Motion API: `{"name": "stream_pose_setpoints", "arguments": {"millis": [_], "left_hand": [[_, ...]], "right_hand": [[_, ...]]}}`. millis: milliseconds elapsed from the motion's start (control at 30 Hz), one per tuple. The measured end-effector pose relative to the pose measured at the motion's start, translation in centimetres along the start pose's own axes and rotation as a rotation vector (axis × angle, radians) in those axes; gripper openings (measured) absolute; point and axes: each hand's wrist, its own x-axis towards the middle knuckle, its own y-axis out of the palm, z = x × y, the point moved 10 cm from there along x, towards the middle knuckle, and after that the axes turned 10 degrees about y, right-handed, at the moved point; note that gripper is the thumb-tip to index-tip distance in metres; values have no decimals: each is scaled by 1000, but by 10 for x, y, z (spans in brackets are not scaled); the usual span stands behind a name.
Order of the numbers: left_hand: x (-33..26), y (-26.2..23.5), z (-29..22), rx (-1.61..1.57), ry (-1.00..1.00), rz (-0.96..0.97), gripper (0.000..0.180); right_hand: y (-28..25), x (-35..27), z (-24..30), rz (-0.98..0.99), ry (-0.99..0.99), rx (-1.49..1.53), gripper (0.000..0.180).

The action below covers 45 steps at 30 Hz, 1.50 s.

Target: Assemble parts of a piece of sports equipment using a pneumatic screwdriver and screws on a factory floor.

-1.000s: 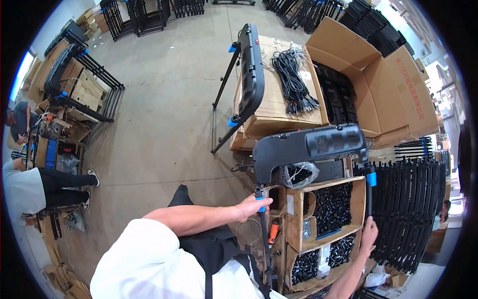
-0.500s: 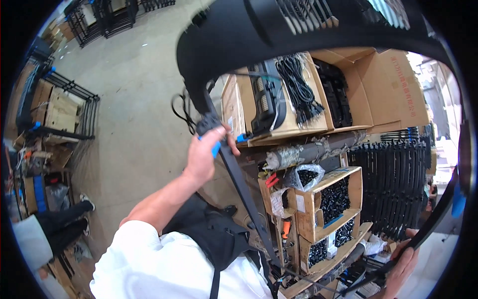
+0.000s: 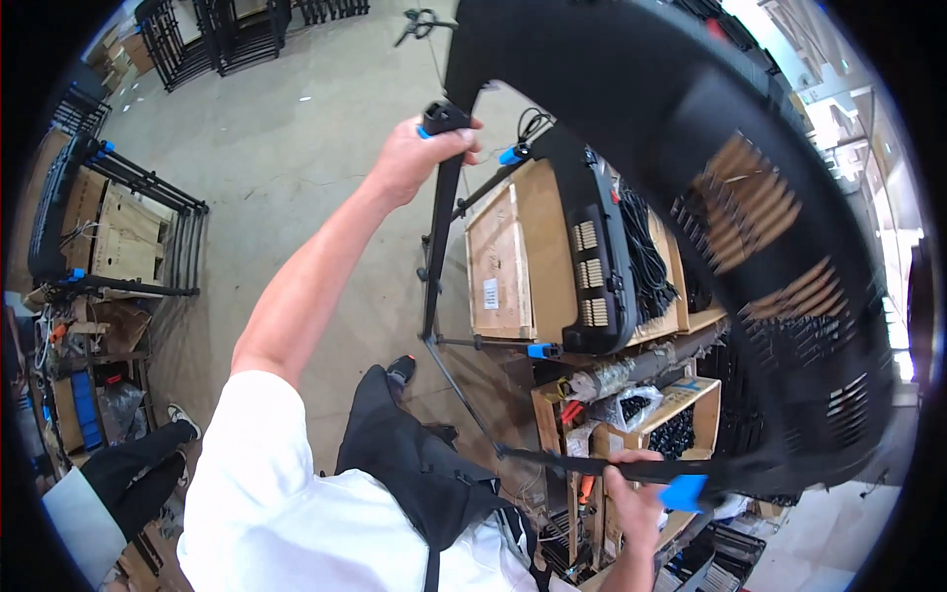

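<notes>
Both my hands hold up a large black frame whose thin tubular legs join a broad curved plastic panel (image 3: 631, 109) with slotted vents. My left hand (image 3: 409, 163) is closed round one leg near its top, just below a black end piece with a blue patch. Lower right, my right hand (image 3: 636, 493) grips the other leg (image 3: 552, 460) beside a blue wrap (image 3: 684, 492). The panel tilts over the right of the view and hides part of the bench behind it. Under it lies a similar black vented panel (image 3: 597, 257) with blue-wrapped ends.
An open carton (image 3: 501, 261) and bundled black cables (image 3: 646, 257) sit beyond the frame. Small black parts fill a wooden bin (image 3: 675, 434) below a wrapped bar (image 3: 641, 367). At left are stacked black frames (image 3: 148, 183) and another person's legs (image 3: 148, 459).
The frame has swung round, its panel now lower and further right. My left hand has moved up and slightly right. My right hand has moved left from the far right edge.
</notes>
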Motion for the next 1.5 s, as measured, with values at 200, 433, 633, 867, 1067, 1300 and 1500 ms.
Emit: {"name": "stream_pose_setpoints", "arguments": {"millis": [200,433,633,867,1067,1300,1500], "left_hand": [[43,-29,103,319,-172,215,27],[80,-58,241,524,-454,191,42],[107,-45,279,614,-426,185,39],[104,-28,309,891,-259,196,65],[-67,-151,389,831,-566,44,59],[-453,-159,415,1146,-1399,1215,33],[-443,-52,433,972,-1261,1046,43]], "right_hand": [[131,82,-118,68,-82,-106,27],[244,163,-227,-42,-116,-245,36],[253,200,-242,-86,129,-97,35],[228,205,-273,-157,365,-393,35],[191,147,-301,-56,464,-259,46],[147,-93,-482,-77,1131,-171,48],[85,-220,-537,-258,1319,98,53]]}}
